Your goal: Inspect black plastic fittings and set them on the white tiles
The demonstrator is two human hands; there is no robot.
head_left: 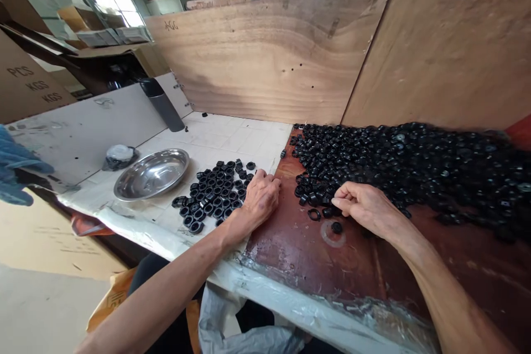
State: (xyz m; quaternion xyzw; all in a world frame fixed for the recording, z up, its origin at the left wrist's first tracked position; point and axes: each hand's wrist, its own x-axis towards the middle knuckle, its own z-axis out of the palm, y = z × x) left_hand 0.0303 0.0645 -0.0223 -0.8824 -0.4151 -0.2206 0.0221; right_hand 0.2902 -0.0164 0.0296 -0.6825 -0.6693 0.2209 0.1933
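Note:
My left hand [263, 196] rests with curled fingers where the white sheet meets the red-brown board. Whatever it holds, if anything, is hidden under the fingers. Just left of it lies a flat cluster of black plastic ring nuts [215, 191], mostly standing with their holes up. My right hand [365, 207] pinches thumb and fingertips together at the near edge of a big heap of black plastic parts [398, 166]. I cannot make out what is in that pinch. A loose black ring [314, 214] and a small black part [337, 227] lie on the board beside it.
A shiny steel bowl [151, 174] stands on the white sheet, with a grey-black bottle [164, 105] behind it and a small wrapped bundle [119, 156] to the left. Plywood boards [274, 55] wall off the back. A blue cloth [19, 163] hangs at far left.

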